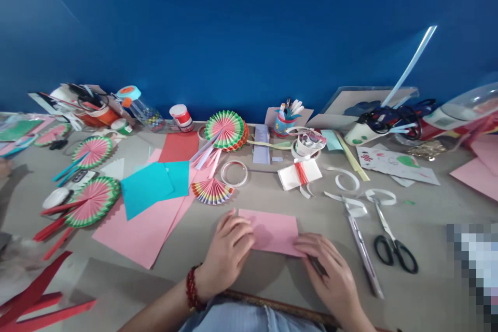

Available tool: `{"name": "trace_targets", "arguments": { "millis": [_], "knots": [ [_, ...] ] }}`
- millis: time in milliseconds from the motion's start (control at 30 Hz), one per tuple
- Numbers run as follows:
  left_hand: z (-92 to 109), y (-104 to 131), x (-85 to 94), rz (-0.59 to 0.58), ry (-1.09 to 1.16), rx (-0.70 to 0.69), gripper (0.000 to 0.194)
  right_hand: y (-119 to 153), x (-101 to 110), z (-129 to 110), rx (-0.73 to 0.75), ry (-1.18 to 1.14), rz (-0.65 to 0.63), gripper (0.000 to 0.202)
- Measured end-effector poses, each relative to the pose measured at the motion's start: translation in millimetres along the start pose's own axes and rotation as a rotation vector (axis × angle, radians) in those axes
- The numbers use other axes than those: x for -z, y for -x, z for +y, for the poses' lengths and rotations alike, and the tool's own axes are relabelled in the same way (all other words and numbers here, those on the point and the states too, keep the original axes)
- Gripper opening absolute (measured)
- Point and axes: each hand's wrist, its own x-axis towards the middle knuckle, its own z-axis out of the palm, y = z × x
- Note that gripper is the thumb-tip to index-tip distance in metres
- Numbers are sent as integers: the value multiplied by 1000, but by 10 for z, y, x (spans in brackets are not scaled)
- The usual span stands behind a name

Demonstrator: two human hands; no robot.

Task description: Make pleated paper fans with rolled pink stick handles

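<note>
A pink paper rectangle (pixel 274 231) lies flat in front of me on the grey table (pixel 187 244). My left hand (pixel 229 249), with a red bead bracelet at the wrist, rests on its left edge, fingers bent and close together. At the paper's lower right corner, my right hand (pixel 327 264) pinches the edge between thumb and fingers. Right of that hand lie a pale pink cutter pen (pixel 363 251) and black-handled scissors (pixel 395 246). A small striped paper fan (pixel 212 191) is beyond my left hand.
Pink sheets (pixel 140 233) and blue sheets (pixel 150 184) lie to the left, near round pink-and-green fans (pixel 95 201). A tape roll (pixel 234 173) and a white bundle with red string (pixel 300 173) sit ahead. Cups, jars and a pen holder (pixel 285 122) line the blue wall.
</note>
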Motion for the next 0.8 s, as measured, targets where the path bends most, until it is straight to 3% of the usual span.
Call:
{"name": "trace_targets", "arguments": {
  "millis": [133, 367, 500, 667, 800],
  "knots": [
    [-72, 11, 35, -20, -56, -70, 28, -2, 1, 56, 57, 49, -69, 23],
    [-130, 143, 32, -171, -122, -104, 38, -11, -17, 14, -64, 92, -199, 26],
    [-121, 157, 43, -188, -91, -102, 33, -32, -20, -11, -98, 98, -233, 24],
    [-282, 298, 175, -25, -102, 74, 23, 53, -55, 69, -48, 171, -170, 22],
    [-625, 711, 535, 226, -331, 405, 32, 70, -78, 167, -40, 231, -33, 17]
  ]
}}
